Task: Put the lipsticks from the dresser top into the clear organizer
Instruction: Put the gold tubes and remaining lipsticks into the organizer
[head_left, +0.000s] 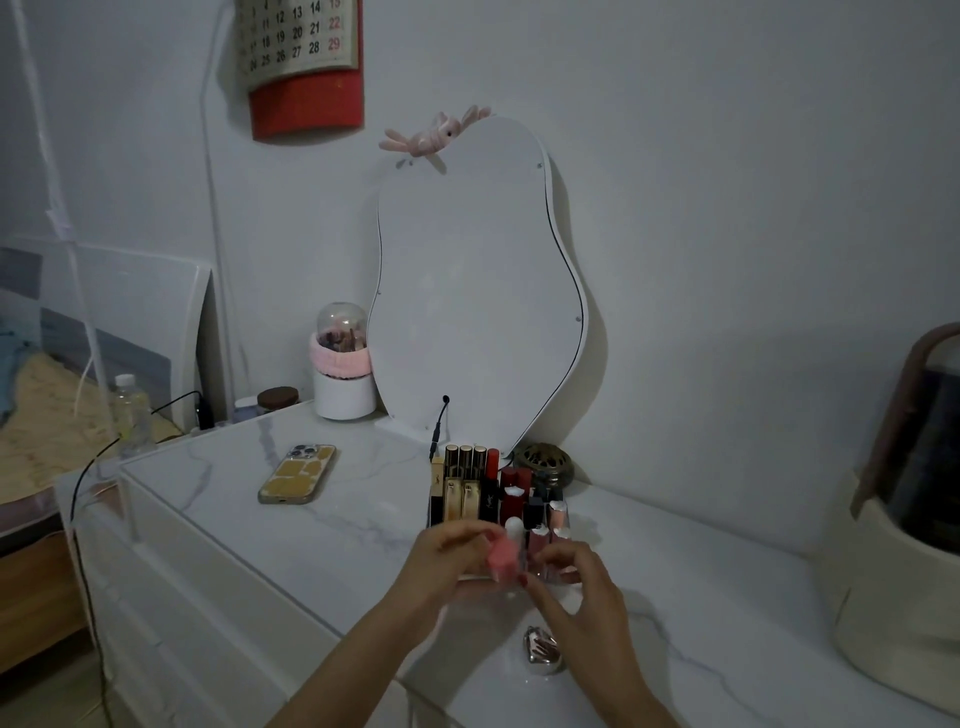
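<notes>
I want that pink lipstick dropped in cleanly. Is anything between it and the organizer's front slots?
Nothing separate blocks it. The pink lipstick, held by the left hand, is at the clear organizer front; the right hand is beside it. Neighbouring slots hold lipsticks; the target slot is blurred.

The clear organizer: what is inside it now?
The clear organizer holds upright lipsticks, gold, black, red and pink. Its front row is partly covered by the left hand and right hand.
</notes>
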